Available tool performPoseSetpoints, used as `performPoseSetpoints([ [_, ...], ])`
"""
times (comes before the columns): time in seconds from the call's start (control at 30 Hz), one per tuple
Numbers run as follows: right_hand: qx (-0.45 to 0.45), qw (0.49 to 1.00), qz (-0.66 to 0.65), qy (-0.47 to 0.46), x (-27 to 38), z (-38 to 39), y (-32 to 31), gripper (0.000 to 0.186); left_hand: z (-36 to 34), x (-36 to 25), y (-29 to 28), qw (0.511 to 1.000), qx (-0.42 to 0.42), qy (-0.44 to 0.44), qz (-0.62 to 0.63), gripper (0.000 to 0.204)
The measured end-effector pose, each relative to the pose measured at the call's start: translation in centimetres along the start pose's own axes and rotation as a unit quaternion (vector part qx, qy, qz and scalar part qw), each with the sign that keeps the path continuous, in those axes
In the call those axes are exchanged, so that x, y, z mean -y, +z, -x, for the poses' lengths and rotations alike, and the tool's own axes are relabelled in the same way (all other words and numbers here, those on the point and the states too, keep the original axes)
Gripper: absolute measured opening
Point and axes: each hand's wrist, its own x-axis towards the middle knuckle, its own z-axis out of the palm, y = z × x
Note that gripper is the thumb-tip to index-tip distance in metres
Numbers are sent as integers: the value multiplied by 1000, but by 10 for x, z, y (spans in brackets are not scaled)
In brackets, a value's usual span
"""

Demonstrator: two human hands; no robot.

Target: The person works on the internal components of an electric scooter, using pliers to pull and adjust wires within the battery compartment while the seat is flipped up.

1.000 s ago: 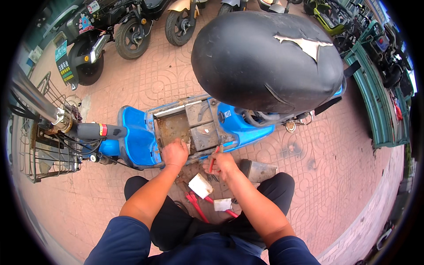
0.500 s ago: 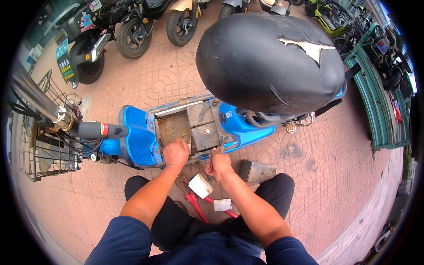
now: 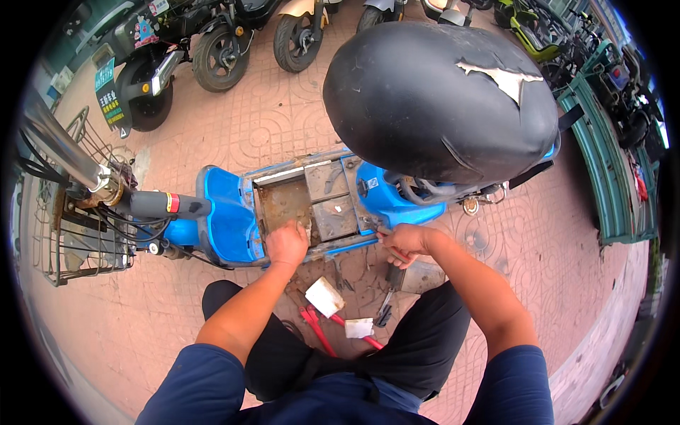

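Note:
A blue electric scooter (image 3: 230,212) stands across in front of me, its floor compartment (image 3: 280,202) uncovered and dirty inside. Two dusty grey battery blocks, one far (image 3: 326,180) and one near (image 3: 334,217), fill its right part. My left hand (image 3: 287,244) is closed at the compartment's near edge; its fingertips are hidden. Further right, my right hand (image 3: 409,243) is curled round a small tool-like thing at the scooter's near side, beside the blue body under the seat. A narrow dark end pokes out toward the scooter; its kind is unclear.
On the paving lie a red-handled tool (image 3: 319,331), two white foam-like pieces, one larger (image 3: 325,297) and one smaller (image 3: 359,328), a metal tool (image 3: 385,306) and a grey block (image 3: 423,277). The torn black seat (image 3: 439,99) overhangs the right; a wire basket (image 3: 81,237) is left.
My right hand has moved right along the scooter's near side, from beside the near battery block to below the blue rear body. My left hand stays at the compartment edge. The view shifted slightly.

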Motion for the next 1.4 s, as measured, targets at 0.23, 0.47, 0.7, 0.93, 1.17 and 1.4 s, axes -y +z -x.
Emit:
performPoseSetpoints([
  [0.23, -24, 958, -285, -22, -12, -21, 64, 29, -1, -1, 3, 1000, -8, 7, -2, 28],
  [0.47, -118, 869, -472, -88, 17, -41, 141, 22, -2, -3, -1, 999, 16, -25, -10, 28],
  [0.7, -145, 833, -512, -153, 17, -60, 158, 31, -2, -4, 0, 999, 8, -24, -20, 28],
  [0.93, 36, 990, -134, -26, -19, -16, 18, 31, -2, -5, -1, 1000, 7, -11, -10, 29],
  [1.17, -82, 973, -211, -35, -14, -20, 66, 23, 0, -3, 2, 1000, 9, -14, -19, 28],
  [1.4, -148, 862, -475, -91, 21, -50, 148, 24, 0, -1, 0, 1000, -7, -16, -8, 28],
])
